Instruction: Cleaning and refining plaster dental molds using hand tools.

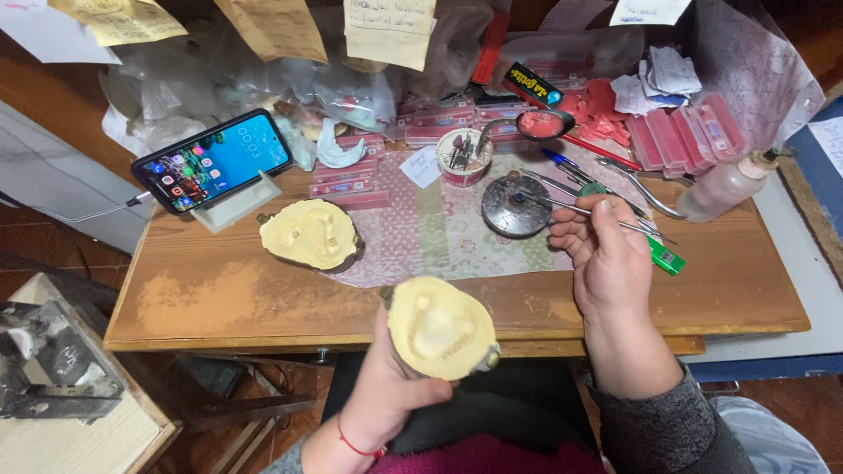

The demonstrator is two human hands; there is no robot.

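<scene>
Nearest us: left hand, fingers wrapped around a pale yellow plaster mold half, rounded and matte, held just off the surface's front edge. Right hand, fingers pinched on a thin metal tool, tip at a round dark metal disc. Surface is worn wood under a patchwork cloth. Second mold half lies further left. Beyond: propped phone, pink trays, crumpled plastic.
</scene>
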